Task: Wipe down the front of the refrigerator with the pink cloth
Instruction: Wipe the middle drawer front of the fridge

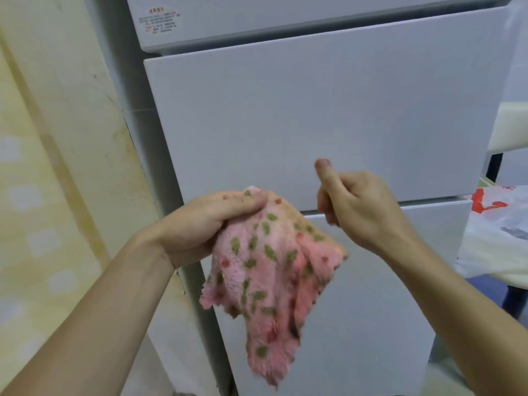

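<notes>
The white refrigerator point(314, 115) fills the middle of the view, with three stacked door panels. My left hand point(200, 224) grips the top corner of the pink cloth point(271, 270), a fluffy rag with green and red spots. The cloth hangs loose below that hand, in front of the lowest panel and apart from it. My right hand point(360, 210) is just right of the cloth, fingers curled and thumb up, holding nothing and not touching the cloth or the fridge.
A yellowish patterned wall point(57, 167) stands close on the left of the fridge. On the right are a white plastic bag point(500, 224) with red print and part of a shelf point(508, 132). A sticker point(160, 22) sits on the top door.
</notes>
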Tool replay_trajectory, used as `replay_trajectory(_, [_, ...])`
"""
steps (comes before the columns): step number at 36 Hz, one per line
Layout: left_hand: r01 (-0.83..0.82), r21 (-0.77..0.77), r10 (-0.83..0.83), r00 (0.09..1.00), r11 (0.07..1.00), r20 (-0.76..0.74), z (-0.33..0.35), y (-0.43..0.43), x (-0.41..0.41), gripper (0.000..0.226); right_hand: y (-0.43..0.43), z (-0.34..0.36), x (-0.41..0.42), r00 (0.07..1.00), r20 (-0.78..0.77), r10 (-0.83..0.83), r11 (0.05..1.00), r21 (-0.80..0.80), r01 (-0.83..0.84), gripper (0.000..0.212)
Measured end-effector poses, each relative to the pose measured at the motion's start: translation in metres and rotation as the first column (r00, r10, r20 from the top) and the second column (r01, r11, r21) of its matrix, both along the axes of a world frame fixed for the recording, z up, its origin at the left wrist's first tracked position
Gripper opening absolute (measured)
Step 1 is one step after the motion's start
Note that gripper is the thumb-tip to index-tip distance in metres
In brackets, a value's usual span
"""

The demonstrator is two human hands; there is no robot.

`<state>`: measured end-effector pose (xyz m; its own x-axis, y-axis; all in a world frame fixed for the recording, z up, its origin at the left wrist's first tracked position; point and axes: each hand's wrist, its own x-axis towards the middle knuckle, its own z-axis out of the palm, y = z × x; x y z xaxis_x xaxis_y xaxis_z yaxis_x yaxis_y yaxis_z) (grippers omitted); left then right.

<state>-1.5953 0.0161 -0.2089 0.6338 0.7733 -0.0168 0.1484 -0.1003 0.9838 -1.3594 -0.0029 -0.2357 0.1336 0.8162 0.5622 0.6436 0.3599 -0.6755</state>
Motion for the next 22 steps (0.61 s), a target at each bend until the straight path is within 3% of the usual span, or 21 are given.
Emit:
replay_trajectory(4, [-0.193, 0.044, 0.189, 0.978, 0.980, 0.091, 0.006, 0.002, 0.001, 0.044, -0.010, -0.004, -0.004, 0.990, -0.078, 0.118, 0.935, -0.326, -0.137, 0.100])
replay_trajectory(7, [-0.277, 0.091, 0.263, 0.954, 0.956, 0.142, 0.006, 0.004, 0.003, 0.039, -0.006, -0.010, -0.010, 0.922, -0.308, 0.234, 0.841, -0.411, -0.351, 0.115])
replay_trajectory(10, [-0.373, 0.135, 0.354, 0.923, 0.918, 0.148, 0.004, 0.008, 0.004, 0.029, 0.001, -0.012, -0.013, 0.789, -0.526, 0.319, 0.776, -0.334, -0.536, 0.108])
replay_trajectory(12, [-0.416, 0.169, 0.399, 0.908, 0.894, 0.125, 0.004, 0.010, 0.002, 0.032, 0.002, -0.011, -0.018, 0.746, -0.571, 0.343, 0.791, -0.252, -0.557, 0.086])
replay_trajectory(15, [-0.454, 0.252, 0.447, 0.890, 0.855, 0.087, 0.004, 0.014, -0.003, 0.040, 0.003, -0.013, -0.022, 0.810, -0.512, 0.287, 0.911, -0.114, -0.395, 0.048])
replay_trajectory(17, [-0.459, 0.288, 0.457, 0.886, 0.841, 0.077, 0.005, 0.016, -0.008, 0.046, 0.006, -0.014, -0.023, 0.839, -0.478, 0.262, 0.946, -0.047, -0.322, 0.034])
replay_trajectory(20, [-0.433, 0.341, 0.453, 0.891, 0.834, 0.024, 0.007, 0.015, -0.012, 0.050, 0.006, -0.014, -0.023, 0.777, -0.561, 0.288, 0.939, 0.004, -0.345, 0.030])
replay_trajectory(22, [-0.432, 0.360, 0.466, 0.885, 0.827, -0.010, 0.008, 0.015, -0.014, 0.047, 0.007, -0.014, -0.023, 0.729, -0.619, 0.294, 0.933, 0.021, -0.358, 0.040])
